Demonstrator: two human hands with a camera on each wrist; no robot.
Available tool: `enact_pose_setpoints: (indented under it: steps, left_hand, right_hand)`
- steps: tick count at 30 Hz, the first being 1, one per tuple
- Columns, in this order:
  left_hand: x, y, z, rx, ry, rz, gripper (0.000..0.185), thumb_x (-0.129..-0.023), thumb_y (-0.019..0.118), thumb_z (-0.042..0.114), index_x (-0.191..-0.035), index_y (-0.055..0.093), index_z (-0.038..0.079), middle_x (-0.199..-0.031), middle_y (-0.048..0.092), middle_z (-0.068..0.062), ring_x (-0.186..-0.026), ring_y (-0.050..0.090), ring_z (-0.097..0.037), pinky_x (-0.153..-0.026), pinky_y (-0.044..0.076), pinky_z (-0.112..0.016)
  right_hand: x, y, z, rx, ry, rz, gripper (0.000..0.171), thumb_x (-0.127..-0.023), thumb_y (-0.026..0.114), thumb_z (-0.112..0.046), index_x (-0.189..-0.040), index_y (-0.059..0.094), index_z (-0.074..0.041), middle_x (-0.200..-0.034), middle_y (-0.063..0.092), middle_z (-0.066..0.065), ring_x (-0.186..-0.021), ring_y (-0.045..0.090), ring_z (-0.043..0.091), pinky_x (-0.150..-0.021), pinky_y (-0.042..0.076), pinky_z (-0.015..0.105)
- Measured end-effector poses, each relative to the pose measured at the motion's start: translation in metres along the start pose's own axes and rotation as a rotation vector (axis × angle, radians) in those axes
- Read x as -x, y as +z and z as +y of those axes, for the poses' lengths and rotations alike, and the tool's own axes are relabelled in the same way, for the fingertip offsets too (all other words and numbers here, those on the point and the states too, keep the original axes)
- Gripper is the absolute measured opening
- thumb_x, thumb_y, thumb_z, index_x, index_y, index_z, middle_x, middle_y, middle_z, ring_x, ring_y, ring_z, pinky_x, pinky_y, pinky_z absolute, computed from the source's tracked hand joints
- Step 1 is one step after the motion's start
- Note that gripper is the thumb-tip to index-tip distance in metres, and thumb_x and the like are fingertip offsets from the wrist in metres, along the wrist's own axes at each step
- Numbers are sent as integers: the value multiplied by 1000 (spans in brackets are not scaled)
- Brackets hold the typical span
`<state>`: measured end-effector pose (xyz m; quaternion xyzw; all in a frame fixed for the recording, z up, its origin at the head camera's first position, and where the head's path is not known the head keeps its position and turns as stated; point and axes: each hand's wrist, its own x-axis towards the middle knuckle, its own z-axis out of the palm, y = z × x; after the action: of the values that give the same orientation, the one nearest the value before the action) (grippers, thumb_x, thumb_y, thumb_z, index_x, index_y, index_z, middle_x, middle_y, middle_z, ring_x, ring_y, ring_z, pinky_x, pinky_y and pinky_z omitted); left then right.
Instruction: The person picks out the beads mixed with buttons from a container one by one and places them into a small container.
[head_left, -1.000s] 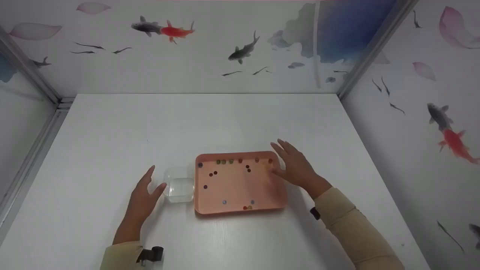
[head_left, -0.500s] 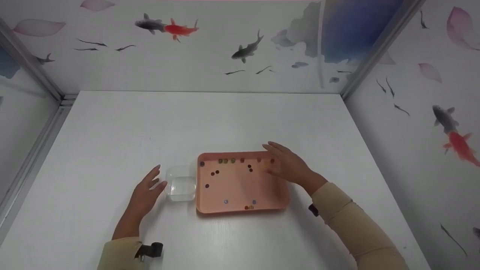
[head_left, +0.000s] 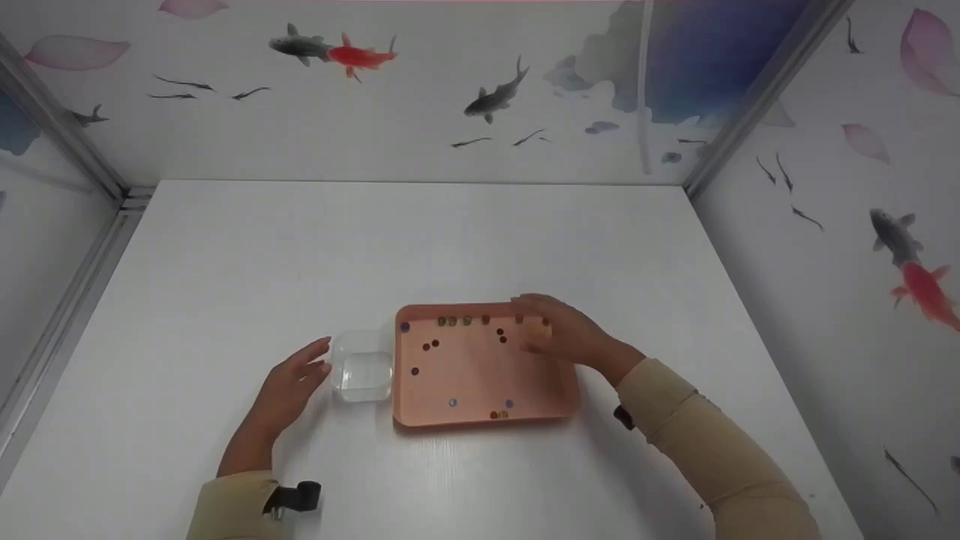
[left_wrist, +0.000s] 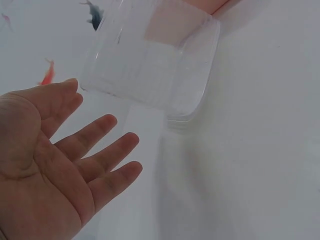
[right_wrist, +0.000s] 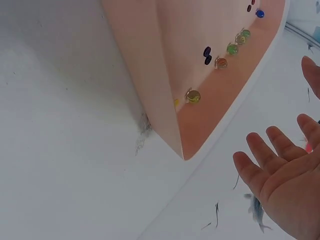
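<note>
The white surface sits inside a booth of walls painted with fish, and most of it lies bare beyond my work. Near its front edge stands a pink tray with small coloured marbles scattered in it, most along the far wall, a few near the front. Touching the tray's left side is a clear plastic box.

Over the last second my right hand has slid leftward from outside the tray's right wall to above its far right corner, fingers straight and loosely spread, holding nothing. That puts it over the marbles gathered along the far wall; I judge it is closing in on them. My left hand has drawn in a little toward the box and now waits just beside its left wall, palm open, fingers apart; the wrist view shows a gap between my fingertips and the box, so I am not yet steadying it. Tray and box have not shifted.

For room: the tray's raised walls hem the marbles in, and the far right corner is tight under my hand. Left, right and beyond the tray the surface is open up to the walls; the box blocks the tray's left side only.
</note>
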<state>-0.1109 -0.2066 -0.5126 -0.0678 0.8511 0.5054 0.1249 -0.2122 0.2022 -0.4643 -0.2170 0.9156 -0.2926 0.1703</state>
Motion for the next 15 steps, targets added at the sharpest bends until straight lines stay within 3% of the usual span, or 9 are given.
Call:
enact_pose_setpoints:
  steps: [8,11,15]
  left_hand:
    - [-2,-1,-2,-3,14,10,49,-103,46,28,-149,37,12,-152,36,-16,-136,38,-39,-108,33,-59]
    - [-3,-1,-3,-7,9,10,49,-103,46,28,-149,37,12,-153,35,-15,-136,38,-39,-108,33,-58]
    - [-4,0,-4,-14,6,9,49,-103,47,28,-149,38,12,-154,34,-15,-136,38,-39,-108,33,-58]
  right_hand:
    - [-6,8,1,-35,-41,-58,62,-88,72,-17,-144,47,-25,-147,45,0,-138,35,22,-112,31,50]
    - [-11,11,2,-56,-140,-77,62,-89,71,-15,-144,47,-28,-147,46,-1,-137,37,21,-112,31,48]
    - [-16,12,3,-67,-318,-77,63,-87,72,-11,-144,47,-22,-143,51,2,-134,43,22,-110,36,48]
